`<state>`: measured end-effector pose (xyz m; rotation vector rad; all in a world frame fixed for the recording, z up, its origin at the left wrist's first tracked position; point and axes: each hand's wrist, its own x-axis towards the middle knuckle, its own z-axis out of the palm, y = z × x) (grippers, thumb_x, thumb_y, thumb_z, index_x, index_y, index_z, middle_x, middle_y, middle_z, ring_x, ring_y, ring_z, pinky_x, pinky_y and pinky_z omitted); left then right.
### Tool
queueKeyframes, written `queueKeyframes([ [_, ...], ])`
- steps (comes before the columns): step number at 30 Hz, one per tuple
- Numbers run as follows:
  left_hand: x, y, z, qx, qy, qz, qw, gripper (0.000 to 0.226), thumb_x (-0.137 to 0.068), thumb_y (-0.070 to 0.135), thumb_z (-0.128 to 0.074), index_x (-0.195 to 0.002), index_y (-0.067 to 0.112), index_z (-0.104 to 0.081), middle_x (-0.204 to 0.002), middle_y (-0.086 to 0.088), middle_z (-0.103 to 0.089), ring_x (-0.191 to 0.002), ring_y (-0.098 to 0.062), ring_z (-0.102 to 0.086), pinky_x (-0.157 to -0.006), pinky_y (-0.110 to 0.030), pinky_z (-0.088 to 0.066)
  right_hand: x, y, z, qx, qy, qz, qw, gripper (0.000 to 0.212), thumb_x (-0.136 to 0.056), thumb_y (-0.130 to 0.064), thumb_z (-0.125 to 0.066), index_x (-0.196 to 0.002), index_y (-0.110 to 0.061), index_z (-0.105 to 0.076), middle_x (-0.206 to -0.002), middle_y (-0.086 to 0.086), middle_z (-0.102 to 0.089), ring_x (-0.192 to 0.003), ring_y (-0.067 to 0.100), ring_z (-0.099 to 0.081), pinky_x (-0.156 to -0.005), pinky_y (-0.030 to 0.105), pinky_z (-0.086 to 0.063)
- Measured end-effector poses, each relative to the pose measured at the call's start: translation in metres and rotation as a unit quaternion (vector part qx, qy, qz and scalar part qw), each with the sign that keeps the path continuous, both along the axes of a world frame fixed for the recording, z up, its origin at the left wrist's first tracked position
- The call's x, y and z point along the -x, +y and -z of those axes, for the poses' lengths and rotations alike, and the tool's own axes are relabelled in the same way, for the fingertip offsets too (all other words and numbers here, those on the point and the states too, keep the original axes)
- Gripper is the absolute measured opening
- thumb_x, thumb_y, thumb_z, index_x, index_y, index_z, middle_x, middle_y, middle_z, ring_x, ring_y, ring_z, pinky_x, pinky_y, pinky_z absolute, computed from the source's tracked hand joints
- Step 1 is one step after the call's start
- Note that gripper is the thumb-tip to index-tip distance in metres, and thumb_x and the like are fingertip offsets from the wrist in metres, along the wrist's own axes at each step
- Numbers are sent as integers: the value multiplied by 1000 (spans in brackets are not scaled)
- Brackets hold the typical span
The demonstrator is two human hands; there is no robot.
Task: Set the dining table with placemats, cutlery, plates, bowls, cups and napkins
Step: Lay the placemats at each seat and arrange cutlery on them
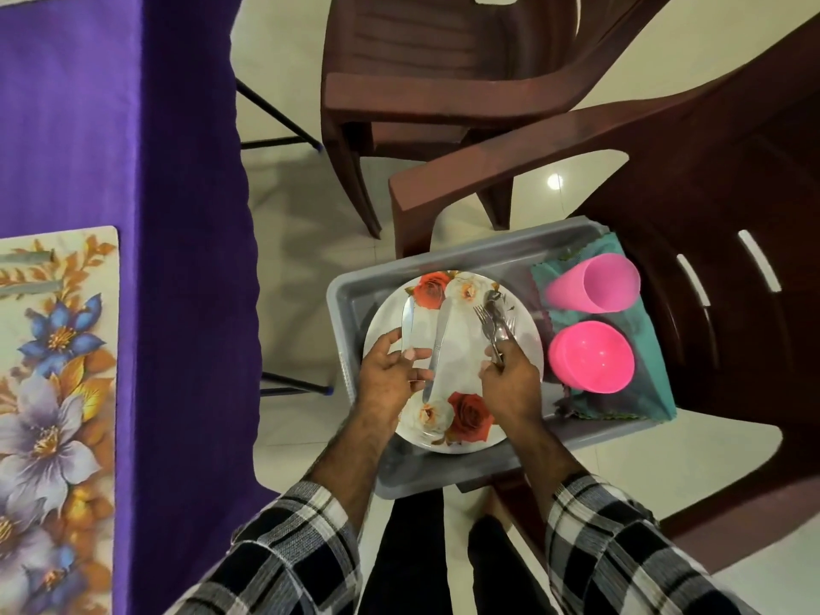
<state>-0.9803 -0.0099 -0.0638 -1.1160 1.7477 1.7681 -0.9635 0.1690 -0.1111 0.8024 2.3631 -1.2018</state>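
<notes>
Left hand: the left hand (390, 370) hovers over the 9 o'clock side of the plate, fingers curled, pinching the handle end of a knife (407, 324) between thumb and fingertips; the blade points toward 12 o'clock.
Right hand: the right hand (510, 375) is over the 3 o'clock side of the plate, fingers wrapped round the handles of a bunch of cutlery (494, 319) (forks and at least one spoon); the heads fan out toward 11 o'clock.
Second knife: another knife (439, 348) lies flat on the plate between the two hands, blade toward 12 o'clock, handle toward 6 o'clock.
Plate: a white plate (466, 379) with rose prints at its 12 and 6 o'clock edges sits in the grey tray.
Tray: the grey tray (355, 290) rests on the seat of a brown plastic chair (732, 193).
Cup: a pink cup (594, 284) lies on its side at 2 o'clock from the plate, on top of the napkins.
Bowl: a pink bowl (592, 357) sits at 3 o'clock from the plate, just beside it, below the cup.
Napkins: teal napkins (643, 392) are spread under the cup and the bowl at the tray's 3 o'clock end.
Table: a table with a purple cloth (133, 148) is at 9 o'clock, well apart from the tray.
Placemat: a floral placemat (57, 370) lies on the purple cloth at the far 9 o'clock edge of view.
Sleeves: both forearms come in from 6 o'clock in checked sleeves (288, 552).
Other chair: a second brown chair (421, 82) stands at 12 o'clock.
</notes>
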Motion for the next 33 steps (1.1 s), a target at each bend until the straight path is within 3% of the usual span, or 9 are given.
queueKeyframes([
  [2, -1, 0, 2, 5, -4, -3, 1000, 29, -106, 1, -54, -116, 25, -65, -101, -6, -81, -69, -22, -71, -58, -26, -57, -2, -2, -2, -10, -33, 5, 999, 7, -90, -29, -67, -93, -22, -65, -94, -3, -70, -90, 26, -66, -85, 41, -57],
  [5, -2, 1, 1, 8, -25, -30, 999, 22, -105, 1, -52, -108, 15, -69, -100, -12, -78, -63, -20, -56, -61, -34, -54, 2, -10, -4, 2, -71, -4, 997, 40, -96, -55, -62, -75, -20, -67, -83, -5, -71, -85, 24, -66, -84, 41, -55],
  [9, -9, -9, -5, 19, -50, -60, 997, 16, -105, 8, -55, -105, 13, -71, -76, -8, -63, -54, -13, -46, -50, -26, -46, 5, -29, -10, 78, -56, -5, 995, 49, -110, -43, -46, -77, -20, -74, -76, -8, -67, -81, 20, -64, -80, 34, -49],
  [14, -20, -24, -9, 14, -50, -90, 995, 20, -101, -1, -50, -105, 6, -69, -70, -8, -58, -48, -12, -41, -47, -28, -35, 2, -40, -4, 125, -56, 21, 990, 26, -109, -26, -46, -95, -26, -68, -93, 7, -71, -82, 27, -68, -70, 36, -58],
  [17, -23, -29, -14, 8, -45, -81, 996, 19, -102, 1, -50, -105, 6, -68, -69, -7, -59, -49, -13, -42, -48, -28, -37, 1, -43, -2, 196, -88, 97, 972, 30, -101, -13, -49, -96, -22, -77, -75, 4, -62, -64, 19, -54, -63, 35, -48],
  [23, -23, -28, -12, -26, -42, -54, 997, 7, -102, 10, -64, -101, 5, -69, -77, -10, -69, -57, -20, -54, -52, -31, -45, -3, -36, -8, 381, -146, 172, 897, 38, -108, -19, -45, -79, -11, -69, -53, -4, -28, -41, 11, -19, -44, 26, -11],
  [26, -22, -26, -11, -34, -46, -41, 998, 14, -102, 15, -69, -106, 2, -69, -78, -10, -67, -58, -19, -54, -53, -31, -48, -5, -31, -12, 434, -157, 163, 872, 38, -107, -15, -40, -76, -10, -62, -52, -3, -22, -39, 11, -16, -44, 26, -7],
  [30, -21, -26, -12, -33, -54, -30, 998, 12, -105, 14, -65, -109, 5, -73, -76, -11, -64, -58, -18, -51, -55, -32, -47, -4, -25, -15, 405, -155, 123, 893, 34, -107, -19, -45, -80, -8, -61, -53, -2, -24, -41, 12, -16, -48, 32, -6],
  [33, -19, -27, -17, -41, -69, -42, 996, 20, -109, 14, -56, -108, 7, -75, -76, -13, -65, -56, -18, -51, -57, -34, -47, -2, -24, -26, 361, -123, 79, 921, 49, -109, -49, -47, -94, -7, -69, -55, -2, -31, -44, 12, -21, -45, 27, -14],
])
